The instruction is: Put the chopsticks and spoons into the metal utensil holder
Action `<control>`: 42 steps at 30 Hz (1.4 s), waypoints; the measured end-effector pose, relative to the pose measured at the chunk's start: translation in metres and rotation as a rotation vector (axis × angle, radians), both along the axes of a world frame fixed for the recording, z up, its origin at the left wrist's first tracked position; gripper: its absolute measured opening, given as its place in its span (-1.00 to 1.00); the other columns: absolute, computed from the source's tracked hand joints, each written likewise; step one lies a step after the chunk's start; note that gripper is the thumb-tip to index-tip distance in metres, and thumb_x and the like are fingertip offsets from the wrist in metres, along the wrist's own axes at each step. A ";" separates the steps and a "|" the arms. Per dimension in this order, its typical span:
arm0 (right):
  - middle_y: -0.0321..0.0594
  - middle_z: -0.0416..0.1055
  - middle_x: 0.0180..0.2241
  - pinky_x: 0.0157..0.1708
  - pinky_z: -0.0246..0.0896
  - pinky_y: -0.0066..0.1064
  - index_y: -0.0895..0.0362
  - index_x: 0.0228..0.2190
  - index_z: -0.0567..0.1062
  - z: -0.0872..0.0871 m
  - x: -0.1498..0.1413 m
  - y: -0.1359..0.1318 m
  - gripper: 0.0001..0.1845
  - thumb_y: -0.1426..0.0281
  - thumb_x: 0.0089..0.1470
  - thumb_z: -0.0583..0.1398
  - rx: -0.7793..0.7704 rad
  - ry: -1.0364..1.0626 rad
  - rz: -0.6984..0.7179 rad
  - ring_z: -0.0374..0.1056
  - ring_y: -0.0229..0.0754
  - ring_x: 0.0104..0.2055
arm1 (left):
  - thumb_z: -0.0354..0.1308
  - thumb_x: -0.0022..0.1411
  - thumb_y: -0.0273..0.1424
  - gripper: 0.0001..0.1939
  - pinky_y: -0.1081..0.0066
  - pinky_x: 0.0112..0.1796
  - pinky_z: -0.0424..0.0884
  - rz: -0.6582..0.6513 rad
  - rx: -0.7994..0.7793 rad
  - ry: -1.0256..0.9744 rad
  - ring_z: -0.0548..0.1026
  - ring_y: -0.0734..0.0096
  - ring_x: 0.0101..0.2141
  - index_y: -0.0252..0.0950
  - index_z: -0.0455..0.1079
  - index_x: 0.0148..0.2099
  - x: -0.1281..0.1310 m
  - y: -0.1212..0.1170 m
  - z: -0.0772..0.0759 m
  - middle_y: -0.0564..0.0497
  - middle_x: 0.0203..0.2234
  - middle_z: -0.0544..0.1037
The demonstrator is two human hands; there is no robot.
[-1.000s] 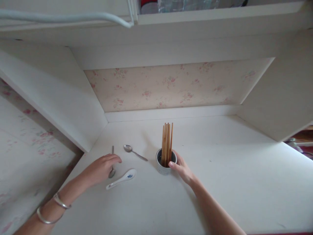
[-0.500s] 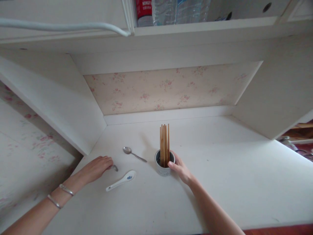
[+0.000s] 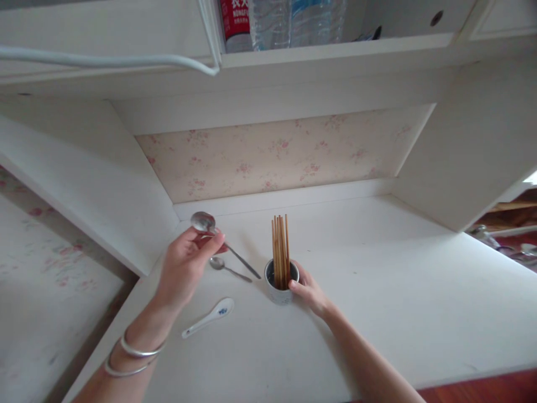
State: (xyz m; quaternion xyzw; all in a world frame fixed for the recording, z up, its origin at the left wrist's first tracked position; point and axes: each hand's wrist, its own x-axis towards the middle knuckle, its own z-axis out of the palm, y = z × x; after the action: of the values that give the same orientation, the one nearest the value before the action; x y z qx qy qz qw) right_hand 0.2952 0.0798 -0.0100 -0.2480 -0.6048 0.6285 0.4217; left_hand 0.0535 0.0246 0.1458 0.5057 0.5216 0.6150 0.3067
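My left hand (image 3: 188,260) pinches a metal spoon (image 3: 241,259) near its bowl, with the bowl up at the left and the handle slanting down toward the cup. Wrapped around the right side of a grey cup (image 3: 280,295) is my right hand (image 3: 309,291), its thumb at the rim. Several wooden chopsticks (image 3: 280,246) stand upright in this cup. Behind the held spoon, a smaller metal spoon (image 3: 217,263) lies on the white surface. Nearer to me lies a white ceramic spoon (image 3: 210,318) with a blue mark in its bowl.
The white countertop (image 3: 377,313) has a raised side panel at left and right. Overhead, a shelf (image 3: 335,53) holds clear plastic bottles (image 3: 272,22) and a red-labelled bottle (image 3: 235,22). A white cable (image 3: 104,57) hangs at the upper left.
My left hand has lifted the metal spoon from the counter and brought it up and right, toward the cup. My right hand stays on the cup. The view has shifted slightly.
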 end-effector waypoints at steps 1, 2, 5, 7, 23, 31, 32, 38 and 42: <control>-0.07 0.46 -0.05 -0.01 0.23 -0.14 0.10 0.04 0.39 0.000 0.000 0.000 -0.22 -0.12 -0.10 0.27 0.008 -0.004 -0.002 0.35 0.08 0.00 | 0.32 0.05 -0.23 -0.72 0.35 -0.26 0.51 -0.032 -0.003 -0.084 0.52 0.42 -0.39 -0.31 0.42 -0.28 0.014 0.005 -0.005 0.05 -0.40 0.53; -0.07 0.46 -0.05 0.00 0.23 -0.14 0.10 0.04 0.39 0.000 0.000 -0.001 -0.22 -0.12 -0.10 0.27 0.015 -0.007 0.000 0.35 0.08 0.01 | 0.33 0.04 -0.24 -0.72 0.35 -0.25 0.51 -0.064 -0.017 -0.141 0.52 0.43 -0.39 -0.32 0.42 -0.28 0.026 0.011 -0.013 0.06 -0.40 0.53; -0.08 0.45 -0.03 0.01 0.23 -0.16 0.09 0.06 0.38 -0.001 0.000 0.000 -0.22 -0.11 -0.08 0.26 0.022 0.006 0.018 0.34 0.07 0.02 | 0.32 0.04 -0.21 -0.72 0.32 -0.22 0.49 -0.118 -0.134 -0.149 0.52 0.39 -0.39 -0.33 0.44 -0.33 0.050 0.027 -0.045 0.04 -0.44 0.54; -0.08 0.44 -0.01 0.02 0.22 -0.16 0.09 0.08 0.36 -0.003 0.000 0.001 -0.21 -0.12 -0.07 0.26 0.023 0.012 0.025 0.33 0.07 0.04 | 0.30 0.06 -0.17 -0.71 0.31 -0.21 0.46 -0.089 -0.213 -0.083 0.53 0.33 -0.37 -0.33 0.48 -0.34 0.059 0.032 -0.066 0.00 -0.44 0.57; -0.07 0.41 0.04 0.08 0.15 -0.10 0.09 0.11 0.33 -0.003 0.000 0.003 -0.20 -0.06 -0.07 0.30 -0.014 0.077 0.063 0.32 0.08 0.05 | 0.31 0.08 -0.18 -0.60 0.30 -0.04 0.32 -0.233 -0.269 -0.239 0.48 0.23 -0.08 -0.28 0.41 -0.09 0.070 0.022 -0.130 -0.06 -0.15 0.55; -0.06 0.35 0.10 0.17 0.05 -0.03 0.05 0.13 0.31 -0.005 0.001 -0.005 -0.26 -0.03 0.00 0.26 0.005 0.041 0.017 0.26 0.11 0.14 | 0.47 -0.12 -0.38 -0.13 0.20 0.11 0.27 -0.593 -0.131 -0.374 0.38 0.07 0.10 -0.24 0.17 0.22 0.085 0.008 -0.139 -0.15 0.08 0.45; -0.06 0.33 0.12 0.17 0.06 -0.02 0.04 0.15 0.27 -0.007 0.001 -0.006 -0.23 -0.04 0.00 0.26 0.000 0.037 -0.001 0.25 0.10 0.15 | 0.46 -0.12 -0.39 -0.16 0.20 0.09 0.29 -0.580 -0.116 -0.346 0.41 0.09 0.07 -0.24 0.19 0.20 0.086 0.009 -0.139 -0.14 0.05 0.47; -0.06 0.20 0.15 0.12 0.11 -0.02 -0.04 0.21 0.08 -0.002 -0.007 -0.015 -0.27 0.12 0.10 0.23 0.306 -0.022 -0.677 0.20 -0.01 0.15 | 0.44 -0.09 -0.40 -0.29 0.22 0.00 0.36 -0.471 -0.100 -0.237 0.46 0.14 -0.03 -0.25 0.26 0.11 0.089 0.010 -0.147 -0.10 -0.03 0.50; -0.22 0.39 -0.31 -0.25 0.29 -0.31 0.05 -0.12 0.37 0.046 -0.044 -0.040 -0.80 0.39 0.18 0.16 0.711 -0.299 -0.804 0.33 -0.18 -0.31 | 0.40 -0.05 -0.34 -0.40 0.18 -0.10 0.41 -0.383 -0.127 -0.225 0.47 0.08 -0.10 -0.28 0.32 0.05 0.091 0.011 -0.156 -0.11 -0.14 0.52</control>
State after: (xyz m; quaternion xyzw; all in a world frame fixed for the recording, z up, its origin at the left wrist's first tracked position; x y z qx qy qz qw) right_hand 0.2513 0.0401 0.0359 -0.3883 -0.6906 0.1333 0.5955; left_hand 0.1444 0.0359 -0.0099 0.5033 0.4161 0.5641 0.5053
